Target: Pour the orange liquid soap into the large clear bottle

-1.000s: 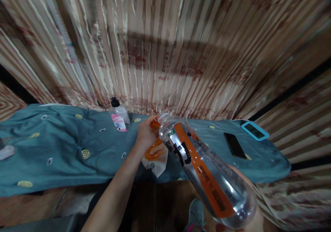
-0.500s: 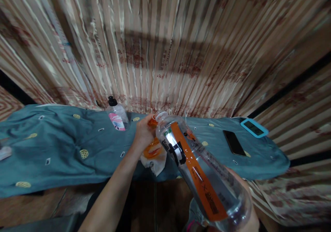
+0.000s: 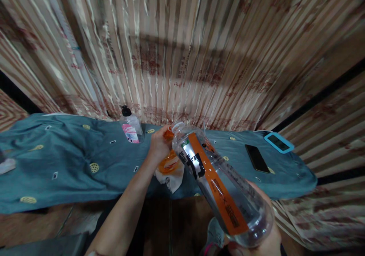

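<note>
Step in hand, as I read it: big clear bottle (image 3: 216,183) is tipped, neck end up & away, w/ its mouth right at the left hand (image 3: 159,143). To do it well: take the weight at the base, guide w/ small wrist moves only, & watch the mouth, not the label. Prob. little or no liquid inside, can't tell for sure, so tilt slowly in case it runs. Right hand (image 3: 269,242) is cupped under the bottle's base, fingers curled up round the far side; a carrying grip, not a pinch, mostly hidden by the bottle. Left hand is closed round an orange thing (image 3: 168,164), w/ a white cloth (image 3: 171,180) hanging below it; a bit of orange also shows at the fingertips by the mouth, maybe a cap, can't tell. So the bottle runs diagonally btw the two hands: base in the right hand, low & near the camera; mouth touching or just beside the left hand, over the front edge of the surface (image 3: 71,161), which has a teal cover. Behind the left hand stands a pump bottle (image 3: 130,126) w/ pink label, near but apart. A phone (image 3: 256,158) & a blue-framed device (image 3: 278,142) lie well off to the right.
</note>
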`<state>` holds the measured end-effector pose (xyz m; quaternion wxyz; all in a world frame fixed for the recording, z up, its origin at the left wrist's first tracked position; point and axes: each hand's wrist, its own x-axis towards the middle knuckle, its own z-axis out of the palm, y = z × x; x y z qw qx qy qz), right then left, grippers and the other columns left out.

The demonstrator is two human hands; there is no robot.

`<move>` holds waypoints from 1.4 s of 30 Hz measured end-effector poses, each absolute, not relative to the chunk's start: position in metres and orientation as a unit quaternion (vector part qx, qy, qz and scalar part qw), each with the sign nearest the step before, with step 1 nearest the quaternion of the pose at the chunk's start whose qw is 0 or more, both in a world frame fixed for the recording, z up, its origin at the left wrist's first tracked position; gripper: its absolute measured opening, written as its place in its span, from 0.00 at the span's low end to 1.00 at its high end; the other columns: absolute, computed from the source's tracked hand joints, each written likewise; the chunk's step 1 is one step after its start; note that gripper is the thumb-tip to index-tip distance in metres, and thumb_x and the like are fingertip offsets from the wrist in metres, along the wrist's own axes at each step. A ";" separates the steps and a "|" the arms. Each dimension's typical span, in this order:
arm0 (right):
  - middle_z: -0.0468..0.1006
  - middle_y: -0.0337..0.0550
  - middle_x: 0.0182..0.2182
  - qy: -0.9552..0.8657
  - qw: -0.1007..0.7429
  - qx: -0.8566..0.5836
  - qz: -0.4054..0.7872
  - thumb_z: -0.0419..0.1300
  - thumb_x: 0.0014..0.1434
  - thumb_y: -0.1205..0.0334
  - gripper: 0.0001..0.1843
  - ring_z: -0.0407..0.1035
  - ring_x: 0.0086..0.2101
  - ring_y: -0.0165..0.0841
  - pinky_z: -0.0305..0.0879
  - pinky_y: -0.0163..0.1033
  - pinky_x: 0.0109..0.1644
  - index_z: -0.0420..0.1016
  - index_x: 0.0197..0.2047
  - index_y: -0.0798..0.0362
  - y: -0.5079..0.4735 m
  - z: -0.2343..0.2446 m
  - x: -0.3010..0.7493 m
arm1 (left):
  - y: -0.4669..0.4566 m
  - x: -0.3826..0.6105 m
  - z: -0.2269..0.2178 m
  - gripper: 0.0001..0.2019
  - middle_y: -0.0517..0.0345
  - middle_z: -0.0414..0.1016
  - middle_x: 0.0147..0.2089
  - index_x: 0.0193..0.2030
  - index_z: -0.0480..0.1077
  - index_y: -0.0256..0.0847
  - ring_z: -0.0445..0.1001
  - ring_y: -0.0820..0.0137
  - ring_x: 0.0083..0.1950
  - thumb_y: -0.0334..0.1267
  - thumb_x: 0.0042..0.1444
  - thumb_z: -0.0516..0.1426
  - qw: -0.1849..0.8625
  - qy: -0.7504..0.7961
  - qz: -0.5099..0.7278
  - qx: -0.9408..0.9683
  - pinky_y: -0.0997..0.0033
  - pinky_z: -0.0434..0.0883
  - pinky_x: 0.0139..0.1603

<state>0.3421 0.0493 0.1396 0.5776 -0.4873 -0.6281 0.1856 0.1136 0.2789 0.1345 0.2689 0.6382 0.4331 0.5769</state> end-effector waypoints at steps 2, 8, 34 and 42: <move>0.76 0.37 0.61 -0.646 0.567 -0.480 0.175 0.73 0.55 0.42 0.48 0.75 0.56 0.31 0.67 0.27 0.59 0.61 0.73 0.44 0.050 0.138 0.343 | 0.278 0.113 0.136 0.07 0.59 0.83 0.32 0.35 0.80 0.40 0.78 0.64 0.33 0.38 0.48 0.65 0.271 0.440 0.573 0.636 0.68 0.73 0.38; 0.74 0.37 0.61 -0.580 0.600 -0.506 0.219 0.75 0.50 0.40 0.47 0.73 0.58 0.34 0.67 0.30 0.60 0.66 0.69 0.42 0.043 0.141 0.328 | 0.277 0.115 0.137 0.08 0.58 0.82 0.31 0.34 0.79 0.40 0.78 0.65 0.32 0.41 0.50 0.65 0.279 0.426 0.573 0.642 0.68 0.72 0.37; 0.75 0.44 0.59 -0.508 0.597 -0.583 0.214 0.74 0.46 0.29 0.51 0.73 0.56 0.42 0.64 0.38 0.61 0.67 0.66 0.46 0.042 0.162 0.325 | 0.272 0.113 0.144 0.08 0.59 0.84 0.32 0.35 0.80 0.40 0.79 0.65 0.33 0.32 0.44 0.65 0.256 0.439 0.567 0.648 0.71 0.72 0.37; 0.74 0.37 0.62 -0.645 0.542 -0.499 0.202 0.74 0.53 0.42 0.48 0.74 0.59 0.33 0.66 0.28 0.63 0.63 0.72 0.42 0.050 0.147 0.364 | 0.274 0.114 0.139 0.08 0.58 0.85 0.33 0.36 0.79 0.39 0.80 0.64 0.34 0.35 0.46 0.64 0.272 0.419 0.578 0.646 0.70 0.73 0.37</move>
